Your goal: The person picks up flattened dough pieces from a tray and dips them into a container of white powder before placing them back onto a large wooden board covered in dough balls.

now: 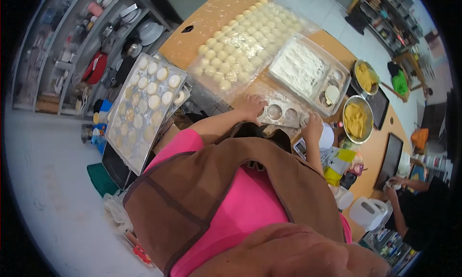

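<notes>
A flour-dusted mold with round openings (291, 117) lies on the wooden table (178, 41) before me. My left hand (250, 108) grips its left end and my right hand (312, 125) grips its right end, fingers curled over it. Behind it, a clear plastic container (301, 65) holds white flour and, in a side compartment, flattened dough rounds (332, 94). Many pale dough balls (224, 58) lie in rows on plastic sheeting to the back left. A tray of floured dough rounds (144, 103) stands at my left.
Bowls of yellow filling (356, 120) stand on the right, near dark trays (390, 156), a scale (301, 147), a yellow bag (340, 164) and a white jug (365, 212). A co-worker in dark clothing (418, 214) works at the right edge. Shelves (72, 50) line the left wall.
</notes>
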Available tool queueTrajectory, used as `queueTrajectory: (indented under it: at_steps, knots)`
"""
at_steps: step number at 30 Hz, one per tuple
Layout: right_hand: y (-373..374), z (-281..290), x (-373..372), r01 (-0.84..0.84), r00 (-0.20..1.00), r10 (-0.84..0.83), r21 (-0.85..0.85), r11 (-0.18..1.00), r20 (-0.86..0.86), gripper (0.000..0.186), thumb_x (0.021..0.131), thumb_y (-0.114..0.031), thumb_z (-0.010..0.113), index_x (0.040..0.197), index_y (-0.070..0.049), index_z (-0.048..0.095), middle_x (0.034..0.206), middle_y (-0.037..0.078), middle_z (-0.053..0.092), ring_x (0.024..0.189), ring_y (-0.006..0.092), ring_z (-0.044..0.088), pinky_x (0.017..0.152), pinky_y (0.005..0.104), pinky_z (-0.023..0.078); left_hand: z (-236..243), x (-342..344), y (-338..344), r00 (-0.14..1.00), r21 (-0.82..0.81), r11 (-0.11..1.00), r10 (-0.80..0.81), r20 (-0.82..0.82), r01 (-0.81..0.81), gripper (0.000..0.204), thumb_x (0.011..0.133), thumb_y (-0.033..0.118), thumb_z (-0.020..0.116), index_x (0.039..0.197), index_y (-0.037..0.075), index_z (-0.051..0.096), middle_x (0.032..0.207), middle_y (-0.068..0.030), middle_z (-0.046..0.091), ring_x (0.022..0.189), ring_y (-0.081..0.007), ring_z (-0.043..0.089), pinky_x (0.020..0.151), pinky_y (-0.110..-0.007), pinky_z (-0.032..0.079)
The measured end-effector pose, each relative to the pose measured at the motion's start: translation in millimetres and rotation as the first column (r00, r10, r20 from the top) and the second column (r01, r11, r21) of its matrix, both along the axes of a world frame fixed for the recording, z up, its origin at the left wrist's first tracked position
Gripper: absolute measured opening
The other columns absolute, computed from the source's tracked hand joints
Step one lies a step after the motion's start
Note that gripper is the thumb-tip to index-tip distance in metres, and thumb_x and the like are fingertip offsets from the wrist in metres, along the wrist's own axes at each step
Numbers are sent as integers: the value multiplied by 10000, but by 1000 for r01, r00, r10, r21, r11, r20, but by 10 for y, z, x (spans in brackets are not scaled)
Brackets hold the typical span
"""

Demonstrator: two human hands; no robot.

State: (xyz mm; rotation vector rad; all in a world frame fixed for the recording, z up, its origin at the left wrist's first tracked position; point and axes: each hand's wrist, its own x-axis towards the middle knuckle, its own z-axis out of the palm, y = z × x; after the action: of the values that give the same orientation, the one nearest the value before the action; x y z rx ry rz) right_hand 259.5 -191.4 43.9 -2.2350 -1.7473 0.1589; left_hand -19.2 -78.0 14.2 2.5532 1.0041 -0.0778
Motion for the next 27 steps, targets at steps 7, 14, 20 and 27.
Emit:
queueTrajectory:
  at_steps: [7, 14, 20, 27]
  knots:
    - [418, 203, -273, -67, 968, 93, 120, 990, -231, 486, 719, -54, 671, 1185, -52, 533, 1303, 235, 438, 1202, 401, 424, 1022, 438, 349, 474, -604, 660, 849, 151, 911, 285, 445, -384, 878, 586, 526, 784, 1271, 73, 474, 1333, -220, 416, 1290, -383, 328, 1087, -543, 170]
    - [2027, 402, -1679, -576, 748, 614, 212, 789, -253, 362, 760, -58, 627, 1118, -87, 583, 1240, 156, 518, 1179, 346, 467, 986, 425, 391, 600, -2593, 1368, 554, 348, 433, 694, 460, -832, 550, 679, 413, 750, 1081, 79, 579, 1143, -107, 557, 1130, -311, 454, 983, -465, 321]
    - [3643, 160, -2782, -692, 710, 704, 172, 701, -13, 296, 783, -87, 551, 1061, -140, 635, 1136, 109, 572, 1061, 312, 533, 883, 417, 439, 759, -2589, 1273, 784, 228, 751, 606, 137, -620, 528, 690, 405, 738, 1094, 93, 602, 1163, -96, 537, 1166, -296, 422, 1006, -452, 280]
    - [4339, 31, -3424, -791, 574, 796, -122, 600, 191, 223, 813, -105, 520, 972, -149, 669, 1142, 82, 575, 1103, 260, 515, 894, 402, 417, 189, -2784, 1388, 778, 357, 692, 578, 245, -627, 530, 701, 405, 724, 1096, 76, 597, 1153, -118, 551, 1156, -307, 437, 1009, -474, 266]
